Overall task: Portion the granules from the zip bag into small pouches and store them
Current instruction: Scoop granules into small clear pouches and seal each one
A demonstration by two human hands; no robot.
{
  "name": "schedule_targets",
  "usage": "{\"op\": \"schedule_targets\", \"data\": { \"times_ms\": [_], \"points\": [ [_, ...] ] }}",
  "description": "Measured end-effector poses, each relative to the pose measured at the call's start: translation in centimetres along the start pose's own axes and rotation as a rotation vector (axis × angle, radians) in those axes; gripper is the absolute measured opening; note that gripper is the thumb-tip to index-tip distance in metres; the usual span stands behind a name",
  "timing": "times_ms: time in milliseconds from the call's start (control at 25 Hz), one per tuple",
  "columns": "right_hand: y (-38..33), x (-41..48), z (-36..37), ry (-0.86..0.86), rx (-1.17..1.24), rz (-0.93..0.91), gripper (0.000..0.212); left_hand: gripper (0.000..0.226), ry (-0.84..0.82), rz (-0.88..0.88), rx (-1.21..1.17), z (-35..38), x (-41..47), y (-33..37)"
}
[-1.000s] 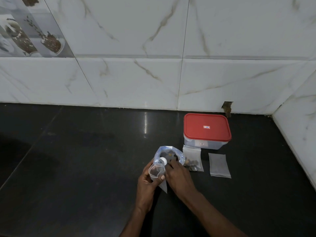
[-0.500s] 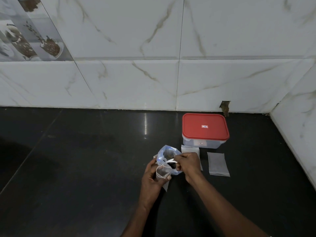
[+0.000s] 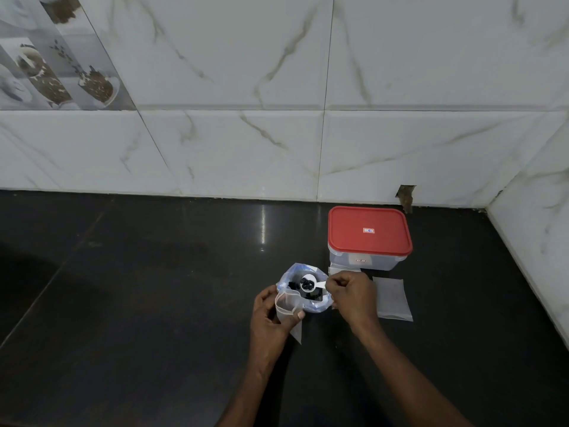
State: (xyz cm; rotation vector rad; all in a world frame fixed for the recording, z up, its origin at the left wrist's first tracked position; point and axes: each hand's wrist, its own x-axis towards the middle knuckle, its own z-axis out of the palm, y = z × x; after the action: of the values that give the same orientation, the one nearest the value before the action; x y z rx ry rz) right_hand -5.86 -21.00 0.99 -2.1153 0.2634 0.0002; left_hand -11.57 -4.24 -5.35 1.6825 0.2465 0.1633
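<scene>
Head view | small pouch (image 3: 288,306) is held open at its mouth by the left hand (image 3: 271,318), touching the zip bag (image 3: 311,305) | scoop (image 3: 308,283) of granules (image 3: 307,284) is pinched by the right hand (image 3: 354,298) above the bag | pouch film is judged light, limp, slippery: rim grip advised.

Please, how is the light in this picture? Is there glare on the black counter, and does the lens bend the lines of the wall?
Head view: dim, even light, with one narrow bright glare streak on the counter, left of the red-lidded box. Head view: the tile joints splay and bend slightly towards the edges, a wide-angle effect. The white scoop looks sharp.
</scene>
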Motion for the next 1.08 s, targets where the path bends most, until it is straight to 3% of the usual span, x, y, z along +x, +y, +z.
{"op": "schedule_targets", "data": {
  "times_ms": [160, 280, 400, 480, 560, 680, 800, 880, 1000, 1080],
  "points": [
    [-0.9, -0.3, -1.8, 0.006, 0.214, 0.074, 0.023, 0.053, -0.024, -0.025, 0.093, 0.3, 0.3, 0.3],
    [-2.4, -1.8, -3.0, -0.020, 0.313, 0.000, 0.023, 0.042, -0.037, -0.042, 0.120, 0.5, 0.6, 0.6],
    [-2.5, -3.7, -3.0, 0.010, 0.124, -0.284, 0.015, 0.038, -0.023, -0.066, 0.132, 0.7, 0.6, 0.9],
    [-1.7, -4.7, -2.4, 0.020, -0.156, -0.610, 0.010, 0.038, -0.015, -0.070, 0.132, 0.8, 0.6, 1.1],
    [-0.2, -5.3, -1.7, -0.046, -0.452, -0.925, 0.019, 0.039, -0.017, -0.079, 0.122, 0.8, 0.6, 1.0],
    [1.8, -5.4, -1.8, -0.049, -0.607, -1.145, 0.024, 0.042, -0.031, -0.088, 0.115, 0.8, 0.6, 1.1],
    [2.7, -5.4, -2.0, -0.012, -0.585, -1.172, 0.025, 0.046, -0.007, -0.072, 0.110, 0.8, 0.6, 0.8],
    [2.9, -5.3, -1.8, 0.030, -0.495, -1.091, 0.023, 0.050, 0.013, -0.069, 0.111, 0.9, 0.6, 0.3],
    [1.7, -4.2, -1.6, 0.113, -0.165, -0.648, 0.011, 0.051, -0.013, -0.039, 0.132, 0.7, 0.6, 0.0],
    [1.5, -2.9, -0.8, 0.086, -0.126, -0.443, 0.012, 0.047, -0.044, -0.027, 0.124, 0.5, 0.6, -0.3]
  ]
}}
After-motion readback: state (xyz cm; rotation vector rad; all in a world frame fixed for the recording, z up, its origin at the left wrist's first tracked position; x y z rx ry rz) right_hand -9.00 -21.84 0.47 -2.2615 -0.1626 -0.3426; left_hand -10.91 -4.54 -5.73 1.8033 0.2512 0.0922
